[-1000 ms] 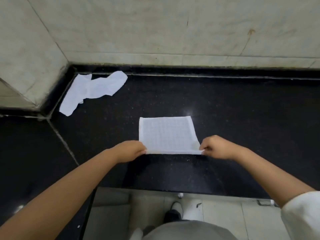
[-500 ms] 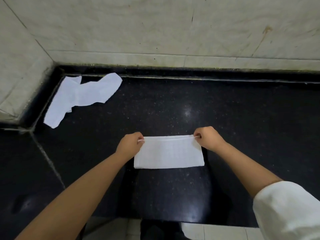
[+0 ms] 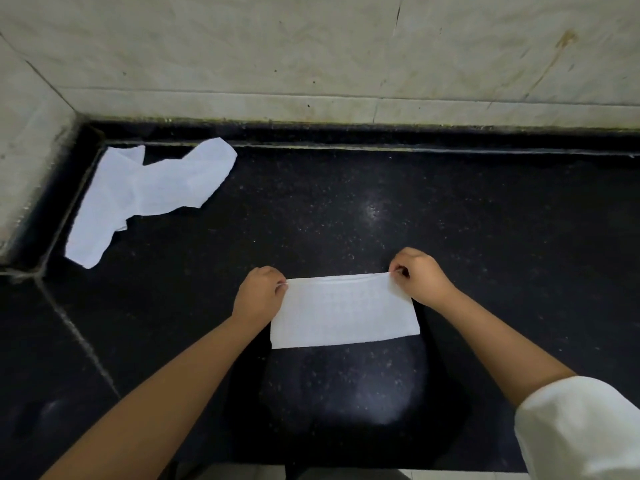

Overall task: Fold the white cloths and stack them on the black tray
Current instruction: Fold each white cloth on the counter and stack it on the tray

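Note:
A white cloth (image 3: 343, 311) folded in half lies flat on the black stone counter (image 3: 450, 220) in front of me. My left hand (image 3: 258, 294) pinches its far left corner. My right hand (image 3: 420, 278) pinches its far right corner. The folded edge runs along the near side. A second white cloth (image 3: 145, 195) lies crumpled and unfolded at the back left corner of the counter. No black tray is in view.
Pale marble walls (image 3: 311, 57) rise behind the counter and at the left. A raised black lip (image 3: 381, 133) runs along the back. A seam (image 3: 79, 337) crosses the counter at the left. The counter's near edge (image 3: 346, 467) is at the bottom.
Both hands carried the cloth's near edge over to the far edge, folding it in half. The hands now hold the far corners; the camera shifted left and closer.

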